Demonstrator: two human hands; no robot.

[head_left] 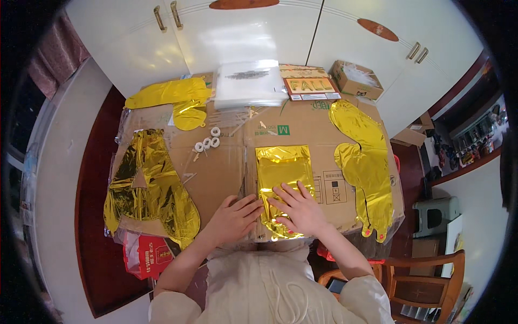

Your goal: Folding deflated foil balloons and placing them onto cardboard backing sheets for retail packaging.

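Observation:
A folded gold foil balloon (285, 164) lies flat near the table's front edge. My right hand (298, 209) rests on its lower part, fingers spread and palm down. Beside its left edge is my left hand (236, 217), fingers stretched out, the fingertips at the foil's border. To the left lies a flat gold foil balloon shaped like a letter A (172, 200). Another uninflated gold foil balloon (156, 95) sits at the far left, bent at an angle. On the right is a long gold foil balloon (375, 173) with a rounded bulge on its side.
Flattened cardboard (216, 173) covers the table. Several white ribbon rolls (215, 142) sit left of centre. At the back are clear plastic bags (249, 86), a card with gold lettering (312, 88) and a small cardboard box (356, 80). A wooden chair (423, 263) stands at right, a red bag (148, 256) at left.

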